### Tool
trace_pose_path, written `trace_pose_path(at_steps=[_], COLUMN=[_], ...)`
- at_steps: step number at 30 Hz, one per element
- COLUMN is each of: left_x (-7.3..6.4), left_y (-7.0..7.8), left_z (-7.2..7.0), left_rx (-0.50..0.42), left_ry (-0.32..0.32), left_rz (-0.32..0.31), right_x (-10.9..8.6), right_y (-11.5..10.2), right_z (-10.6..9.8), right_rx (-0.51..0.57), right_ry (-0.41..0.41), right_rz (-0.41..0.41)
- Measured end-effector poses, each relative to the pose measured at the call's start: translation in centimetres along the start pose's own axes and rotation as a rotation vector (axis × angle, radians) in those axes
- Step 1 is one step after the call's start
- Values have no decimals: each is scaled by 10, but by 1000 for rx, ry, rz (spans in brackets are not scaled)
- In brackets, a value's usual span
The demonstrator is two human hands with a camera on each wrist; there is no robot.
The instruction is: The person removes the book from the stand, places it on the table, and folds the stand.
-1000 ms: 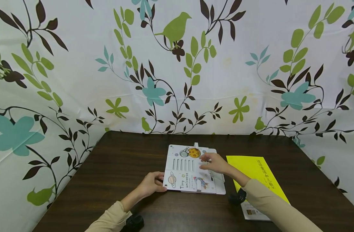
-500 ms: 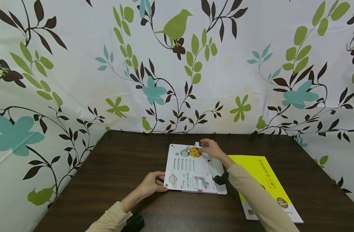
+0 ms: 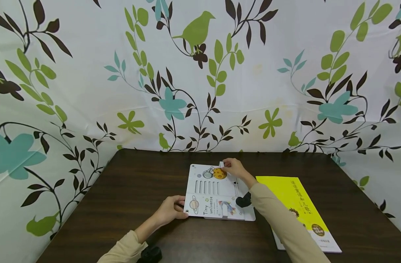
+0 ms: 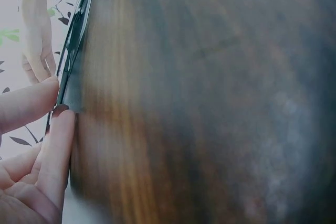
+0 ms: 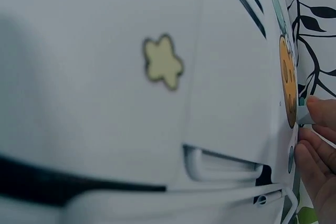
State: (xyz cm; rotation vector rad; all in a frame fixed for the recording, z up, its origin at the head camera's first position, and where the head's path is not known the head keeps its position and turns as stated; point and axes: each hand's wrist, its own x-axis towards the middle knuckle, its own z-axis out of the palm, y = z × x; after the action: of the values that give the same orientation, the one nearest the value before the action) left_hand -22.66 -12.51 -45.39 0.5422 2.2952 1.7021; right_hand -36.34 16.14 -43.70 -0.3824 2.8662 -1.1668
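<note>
A white folding book stand (image 3: 227,190) printed with "Tiny universe", planets and a rocket lies flat on the dark table. My left hand (image 3: 169,210) grips its near left corner; the left wrist view shows the fingers (image 4: 59,140) around the thin edge. At the far edge my right hand (image 3: 235,168) pinches a small white tab (image 3: 221,164) beside the orange planet. Thumb and fingers on that tab (image 5: 303,115) also show in the right wrist view, past slots and a wire support (image 5: 252,190) on the stand. A second white clip (image 3: 224,211) sits at the near edge.
A yellow and white book (image 3: 285,190) lies to the right, partly under my right sleeve (image 3: 279,219). Behind the dark wooden table (image 3: 147,171) hangs a white cloth (image 3: 246,87) patterned with leaves and birds. Black wrist cameras (image 3: 243,200) are strapped to both wrists.
My right hand has moved from above the stand's right half up to the tab at its far edge, and its fingers have closed there. The left hand has kept its hold.
</note>
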Motion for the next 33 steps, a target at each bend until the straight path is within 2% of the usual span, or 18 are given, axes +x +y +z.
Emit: trace_pose_path(at_steps=[15, 21, 27, 33], left_x=[-2, -2, -2, -2], left_y=[-2, -4, -3, 0], left_z=[0, 1, 1, 0], left_rx=[-14, -8, 12, 106], left_ry=[12, 15, 15, 36], left_rz=[-20, -24, -13, 14], right_x=[-10, -11, -20, -41], right_y=[-5, -1, -4, -6], right_z=[2, 3, -7, -24], right_rx=[45, 41, 52, 9], right_ry=[8, 11, -39, -52], right_rz=[67, 59, 19, -69])
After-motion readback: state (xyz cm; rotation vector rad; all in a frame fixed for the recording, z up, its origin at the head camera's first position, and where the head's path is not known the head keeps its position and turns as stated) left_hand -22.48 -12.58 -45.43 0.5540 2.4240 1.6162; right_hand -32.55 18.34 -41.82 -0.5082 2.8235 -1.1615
